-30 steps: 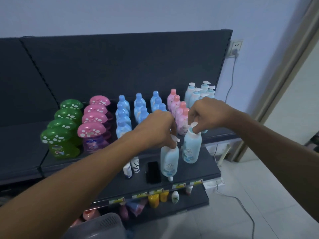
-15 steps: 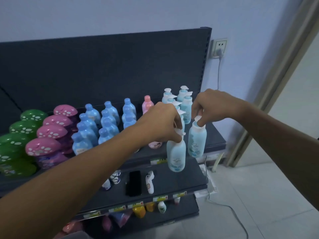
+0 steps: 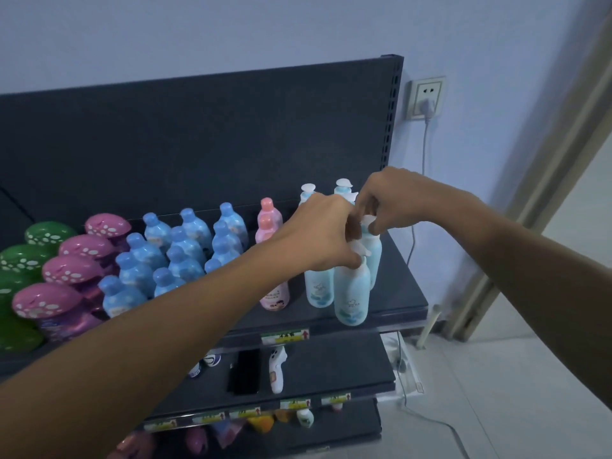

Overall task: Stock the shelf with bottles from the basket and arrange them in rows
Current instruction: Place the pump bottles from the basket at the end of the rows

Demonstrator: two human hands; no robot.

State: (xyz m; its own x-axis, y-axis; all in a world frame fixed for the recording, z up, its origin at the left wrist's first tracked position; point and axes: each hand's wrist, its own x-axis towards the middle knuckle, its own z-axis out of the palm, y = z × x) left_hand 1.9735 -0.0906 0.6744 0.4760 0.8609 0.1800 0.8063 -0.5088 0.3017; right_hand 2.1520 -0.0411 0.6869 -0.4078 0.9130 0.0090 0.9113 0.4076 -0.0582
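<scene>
Brought 2 pale-blue pump bottles in over the right end of the top shelf [image 3: 402, 301], no longer hanging out in front of the lower tiers as 0.5 s before. Gripped the front bottle [image 3: 351, 293] by its pump in the curled left hand [image 3: 318, 233], right at the shelf's front lip. Pinched the pump of the rear bottle [image 3: 373, 256] in the right hand [image 3: 394, 200], just behind. Could not tell whether either base had landed. Set both just right of a matching bottle [image 3: 317, 288]. Likely needed only release and straightening into rows.
</scene>
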